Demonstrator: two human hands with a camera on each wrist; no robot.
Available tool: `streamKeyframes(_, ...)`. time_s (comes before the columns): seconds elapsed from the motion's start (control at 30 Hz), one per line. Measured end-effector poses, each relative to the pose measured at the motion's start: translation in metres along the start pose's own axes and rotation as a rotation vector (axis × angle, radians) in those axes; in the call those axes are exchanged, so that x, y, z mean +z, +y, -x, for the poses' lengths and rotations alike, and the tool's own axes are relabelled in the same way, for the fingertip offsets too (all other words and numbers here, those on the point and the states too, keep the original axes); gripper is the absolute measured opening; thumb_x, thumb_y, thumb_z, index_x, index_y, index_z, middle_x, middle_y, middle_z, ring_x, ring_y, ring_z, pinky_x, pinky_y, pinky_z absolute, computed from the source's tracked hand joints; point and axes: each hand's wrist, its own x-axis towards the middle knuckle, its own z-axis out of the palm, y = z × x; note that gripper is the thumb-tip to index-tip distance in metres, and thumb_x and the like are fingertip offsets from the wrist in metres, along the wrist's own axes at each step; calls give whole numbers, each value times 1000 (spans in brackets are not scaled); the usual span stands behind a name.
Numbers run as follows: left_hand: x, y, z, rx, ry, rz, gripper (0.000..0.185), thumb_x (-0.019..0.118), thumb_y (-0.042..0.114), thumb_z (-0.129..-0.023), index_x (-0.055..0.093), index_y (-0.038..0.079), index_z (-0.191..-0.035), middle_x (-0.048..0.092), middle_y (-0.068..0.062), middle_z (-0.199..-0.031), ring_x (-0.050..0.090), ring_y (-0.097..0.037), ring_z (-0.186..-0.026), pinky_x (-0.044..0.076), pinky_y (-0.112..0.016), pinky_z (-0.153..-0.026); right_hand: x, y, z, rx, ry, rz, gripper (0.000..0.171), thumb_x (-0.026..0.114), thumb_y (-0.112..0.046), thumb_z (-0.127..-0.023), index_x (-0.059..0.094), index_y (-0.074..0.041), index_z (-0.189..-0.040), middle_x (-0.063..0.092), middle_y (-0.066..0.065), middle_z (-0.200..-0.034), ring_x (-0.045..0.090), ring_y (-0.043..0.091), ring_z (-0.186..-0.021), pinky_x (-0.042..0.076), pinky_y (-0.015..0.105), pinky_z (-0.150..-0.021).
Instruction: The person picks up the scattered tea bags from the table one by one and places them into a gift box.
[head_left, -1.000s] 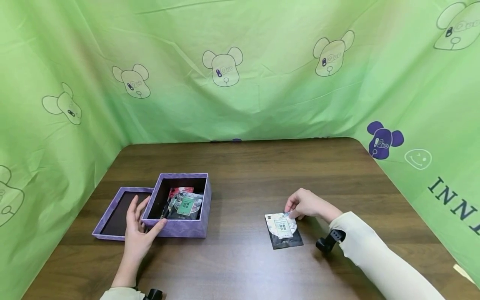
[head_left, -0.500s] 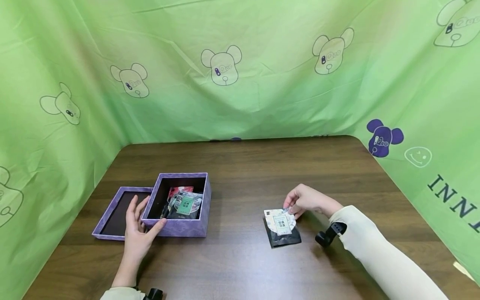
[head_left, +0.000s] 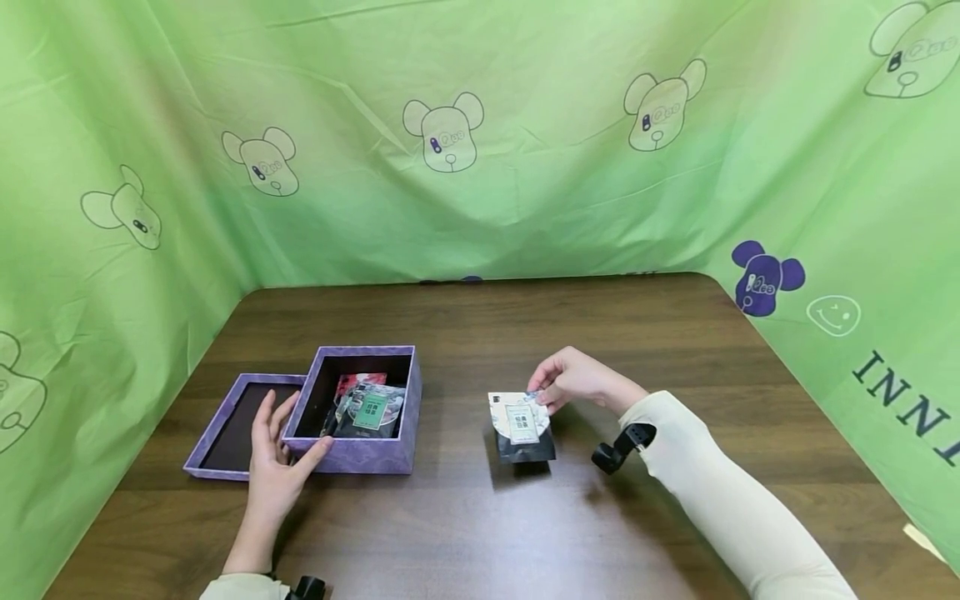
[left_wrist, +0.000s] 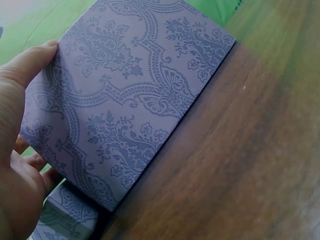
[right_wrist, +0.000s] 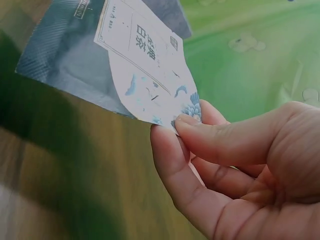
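The right hand (head_left: 573,385) pinches one packet (head_left: 521,427) by its top corner between thumb and fingers, lifted off the table (head_left: 480,517) and hanging to the right of the box (head_left: 360,408), well apart from it. The left hand (head_left: 276,467) rests with fingers spread against the box's near left corner, thumb on its front wall; the lid (head_left: 232,425) lies just left of the box. Several packets already lie inside, so the filling looks partly done; this packet is not yet in, and the lid is off.
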Motion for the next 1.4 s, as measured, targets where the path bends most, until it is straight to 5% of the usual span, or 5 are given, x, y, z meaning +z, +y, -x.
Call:
streamKeyframes(0.3, 0, 1, 0, 3, 2, -10, 97, 68, -22, -78, 16, 4, -155, 46, 2, -142, 46, 0, -122, 36, -13, -98, 24, -32, -28, -36, 21, -47, 18, 62, 22, -80, 63, 21, -98, 64, 9, -74, 62, 15, -62, 56, 26, -60)
streamKeyframes(0.63, -1, -1, 0, 18, -3, -24, 97, 69, -22, -78, 15, 1, -155, 46, 7, -141, 45, 1, -122, 35, -12, -98, 52, -63, -59, -78, 14, -104, 23, 61, 21, -82, 62, 23, -104, 66, 22, -81, 61, 15, -59, 56, 29, -61)
streamKeyframes(0.9, 0, -1, -1, 17, -8, -25, 98, 69, -22, -78, 15, 4, -156, 46, 5, -142, 45, 1, -123, 35, -12, -98, 74, -89, -82, -104, 17, -115, 25, 60, 20, -84, 61, 22, -109, 66, 17, -79, 62, 14, -60, 57, 29, -63)
streamKeyframes(1.17, 0, -1, 1, 13, 1, -43, 96, 69, -21, -78, 16, 1, -155, 46, 10, -140, 45, 1, -123, 35, -11, -98, 97, -109, -99, -88, 27, -178, 25, 59, 21, -86, 62, 21, -110, 66, 15, -81, 63, 16, -61, 57, 28, -64)
streamKeyframes(1.4, 1, -1, 1, -17, 6, -47, 96, 69, -20, -78, 15, 3, -155, 44, 12, -139, 44, 1, -123, 34, -12, -98, 112, -121, -110, -63, 26, -123, 23, 61, 20, -85, 65, 19, -108, 64, 13, -76, 62, 16, -59, 58, 28, -63)
